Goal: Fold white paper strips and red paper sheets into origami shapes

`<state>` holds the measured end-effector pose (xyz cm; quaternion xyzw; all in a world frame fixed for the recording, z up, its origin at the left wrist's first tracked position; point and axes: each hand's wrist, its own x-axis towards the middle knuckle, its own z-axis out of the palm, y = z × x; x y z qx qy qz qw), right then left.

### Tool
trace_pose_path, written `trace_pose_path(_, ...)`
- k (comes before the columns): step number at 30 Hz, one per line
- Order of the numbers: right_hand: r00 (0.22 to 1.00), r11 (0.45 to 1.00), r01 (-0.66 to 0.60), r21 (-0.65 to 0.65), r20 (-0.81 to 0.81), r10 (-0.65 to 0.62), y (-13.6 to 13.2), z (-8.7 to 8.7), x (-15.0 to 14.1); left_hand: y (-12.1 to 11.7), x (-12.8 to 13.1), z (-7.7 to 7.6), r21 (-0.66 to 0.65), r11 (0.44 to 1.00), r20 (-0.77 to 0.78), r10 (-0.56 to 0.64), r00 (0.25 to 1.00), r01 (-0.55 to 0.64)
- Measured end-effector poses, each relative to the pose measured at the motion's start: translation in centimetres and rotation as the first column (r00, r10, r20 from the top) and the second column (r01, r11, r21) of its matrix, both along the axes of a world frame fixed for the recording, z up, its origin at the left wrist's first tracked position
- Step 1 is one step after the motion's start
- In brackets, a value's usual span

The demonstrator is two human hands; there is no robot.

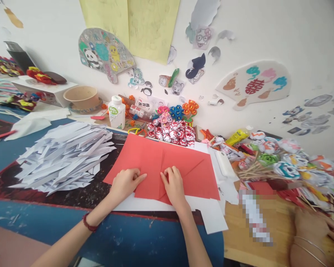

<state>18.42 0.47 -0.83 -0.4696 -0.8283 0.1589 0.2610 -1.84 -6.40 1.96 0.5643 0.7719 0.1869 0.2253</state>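
Red paper [147, 159] lies in overlapping pieces in front of me, with a fold or edge line down its middle and a slanted line to the right. My left hand [128, 181] rests on its left part, fingers curled and thumb against the paper. At the middle edge, my right hand [173, 185] pinches the red paper between thumb and fingers. White sheets [214, 215] show beneath the red paper. A large heap of folded white paper strips [66, 155] lies left of my hands.
Red-and-white folded pieces [174, 131], a white bottle [117, 112] and a beige bowl [81, 97] stand along the wall. Wrapped flowers on sticks [286, 168] pile up at the right. Another person's hand [311, 226] rests at the lower right, near a blurred patch [256, 218].
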Motion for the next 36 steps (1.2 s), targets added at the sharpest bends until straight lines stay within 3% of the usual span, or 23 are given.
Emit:
trace_pose_path(6, 0.980, 0.970, -0.179, -0.166, -0.117, 0.161, -1.0, 1.0, 3.0, -0.9, -0.2, 0.1, -0.056, 0.997, 0.057, -0.047, 0.997, 0.050)
trace_pose_path(17, 0.986, 0.972, -0.166, -0.168, 0.003, 0.169, -1.1, 1.0, 3.0, -1.8, 0.3, -0.1, -0.080, 0.994, 0.058, -0.068, 0.996, 0.072)
trace_pose_path(36, 0.984, 0.963, -0.165, -0.212, 0.026, 0.174, -1.3, 1.0, 3.2, -3.7, 0.7, 0.3, -0.054, 0.998, 0.045, -0.028, 0.999, 0.030)
